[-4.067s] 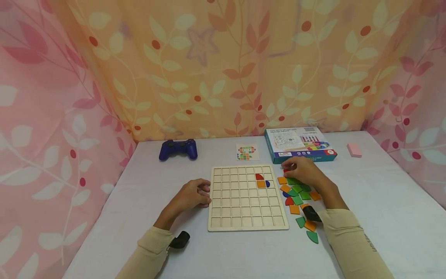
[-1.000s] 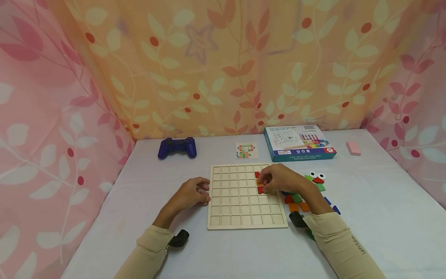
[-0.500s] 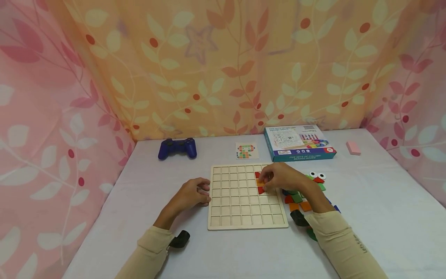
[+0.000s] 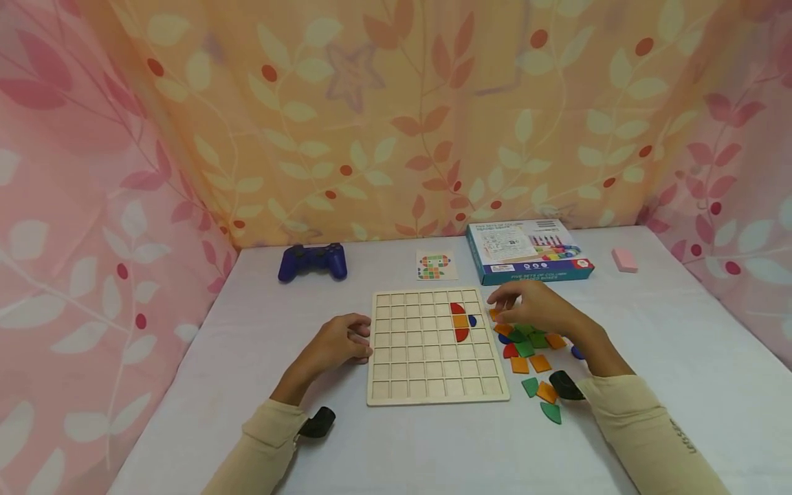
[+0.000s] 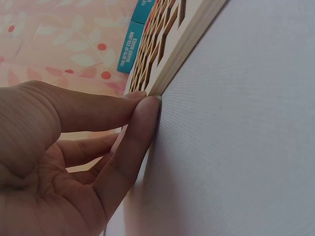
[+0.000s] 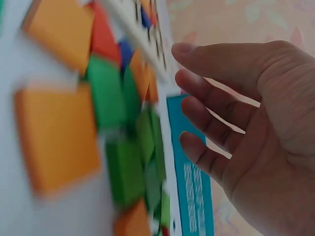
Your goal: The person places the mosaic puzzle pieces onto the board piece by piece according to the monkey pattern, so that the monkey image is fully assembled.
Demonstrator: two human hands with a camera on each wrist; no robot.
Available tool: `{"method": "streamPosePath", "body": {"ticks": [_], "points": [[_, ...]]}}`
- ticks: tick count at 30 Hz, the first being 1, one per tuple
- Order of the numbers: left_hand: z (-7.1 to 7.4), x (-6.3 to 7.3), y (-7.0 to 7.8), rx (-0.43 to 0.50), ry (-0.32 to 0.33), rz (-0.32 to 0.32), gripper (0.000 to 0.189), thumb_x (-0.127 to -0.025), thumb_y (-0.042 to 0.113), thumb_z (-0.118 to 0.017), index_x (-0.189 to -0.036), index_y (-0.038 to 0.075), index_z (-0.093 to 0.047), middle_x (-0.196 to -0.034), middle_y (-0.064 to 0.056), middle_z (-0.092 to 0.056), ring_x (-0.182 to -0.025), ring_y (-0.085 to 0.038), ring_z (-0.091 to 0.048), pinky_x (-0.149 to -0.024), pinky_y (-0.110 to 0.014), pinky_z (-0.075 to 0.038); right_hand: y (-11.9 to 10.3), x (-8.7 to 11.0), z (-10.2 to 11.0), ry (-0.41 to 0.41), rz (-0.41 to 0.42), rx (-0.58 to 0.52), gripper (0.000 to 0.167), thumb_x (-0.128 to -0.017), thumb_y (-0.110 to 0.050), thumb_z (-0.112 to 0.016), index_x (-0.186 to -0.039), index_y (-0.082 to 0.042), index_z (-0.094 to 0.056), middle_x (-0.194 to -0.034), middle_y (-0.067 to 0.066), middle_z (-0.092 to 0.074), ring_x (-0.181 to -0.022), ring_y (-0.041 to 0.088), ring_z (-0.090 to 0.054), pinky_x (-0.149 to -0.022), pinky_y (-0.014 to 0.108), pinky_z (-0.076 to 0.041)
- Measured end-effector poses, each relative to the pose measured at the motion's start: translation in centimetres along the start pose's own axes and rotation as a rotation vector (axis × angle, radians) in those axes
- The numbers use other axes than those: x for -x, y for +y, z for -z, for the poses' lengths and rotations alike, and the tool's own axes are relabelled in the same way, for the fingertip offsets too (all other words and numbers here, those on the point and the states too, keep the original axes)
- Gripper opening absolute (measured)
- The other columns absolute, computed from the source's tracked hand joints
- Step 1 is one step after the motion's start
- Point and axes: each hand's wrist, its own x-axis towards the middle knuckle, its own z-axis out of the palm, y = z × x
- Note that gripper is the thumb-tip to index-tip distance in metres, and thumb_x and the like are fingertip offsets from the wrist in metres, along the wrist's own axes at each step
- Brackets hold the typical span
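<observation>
A wooden grid board (image 4: 411, 357) lies on the table in the head view. My left hand (image 4: 334, 348) pinches its left edge between thumb and finger; the fingertips meet at the rim in the left wrist view. Toward the board's upper right sit a red quarter-circle tile (image 4: 457, 308), an orange square tile (image 4: 460, 321), a second red tile (image 4: 462, 335) and a blue half-round tile (image 4: 473, 321). Right of the board, my right hand (image 4: 537, 306) hovers over a pile of loose tiles, among them a green tile (image 6: 106, 91). Its fingers are loosely bent and apart, with nothing between them.
A pattern card (image 4: 436, 265) lies behind the board, with a printed box (image 4: 531, 251) to its right. A blue game controller (image 4: 313, 262) stands back left and a pink block (image 4: 625, 260) back right. Patterned curtains (image 4: 383, 137) enclose the table.
A second red tile now shows below the orange square. My right hand has left the board and moved right to over the tile pile. The left hand stays at the board's edge.
</observation>
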Motion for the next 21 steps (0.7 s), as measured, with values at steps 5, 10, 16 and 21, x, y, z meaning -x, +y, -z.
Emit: {"method": "streamPosePath", "body": {"ticks": [5, 10, 16, 21], "points": [[0.0, 0.0, 0.0, -0.004, 0.003, 0.005, 0.058, -0.086, -0.012, -0.077, -0.141, -0.008, -0.059, -0.122, -0.019, -0.064, -0.094, -0.019, -0.07, -0.076, -0.033, -0.068, 1.7, 1.6, 1.0, 0.008, -0.039, 0.011, 0.039, -0.093, -0.026, -0.08, -0.128, -0.009, -0.074, -0.106, 0.002, -0.072, -0.1, 0.024, -0.061, -0.084, 0.032, -0.056], [0.1, 0.0, 0.0, -0.001, 0.0, 0.0, 0.058, -0.086, -0.013, -0.077, -0.141, -0.009, -0.058, -0.122, -0.02, -0.064, -0.094, -0.019, -0.07, -0.076, -0.033, -0.068, 3.3, 3.4, 2.0, 0.041, -0.054, 0.032, 0.04, -0.092, -0.024, -0.08, -0.128, -0.007, -0.074, -0.105, 0.002, -0.072, -0.1, 0.023, -0.06, -0.083, 0.032, -0.057], [0.1, -0.1, 0.0, 0.003, -0.007, -0.002, 0.059, -0.086, -0.013, -0.077, -0.141, -0.009, -0.057, -0.123, -0.021, -0.064, -0.094, -0.019, -0.07, -0.077, -0.033, -0.068, 5.0, 5.3, 3.0, 0.053, -0.072, 0.06, 0.039, -0.093, -0.022, -0.078, -0.129, -0.008, -0.073, -0.106, 0.001, -0.073, -0.102, 0.023, -0.061, -0.091, 0.044, -0.059], [0.1, -0.1, 0.0, 0.013, -0.01, -0.007, 0.059, -0.086, -0.014, -0.076, -0.141, -0.01, -0.057, -0.123, -0.021, -0.064, -0.093, -0.019, -0.07, -0.077, -0.033, -0.068, 6.1, 6.3, 3.3, 0.056, -0.11, 0.056, 0.044, -0.09, -0.02, -0.079, -0.131, -0.008, -0.073, -0.114, 0.003, -0.075, -0.109, 0.025, -0.064, -0.095, 0.053, -0.061]]}}
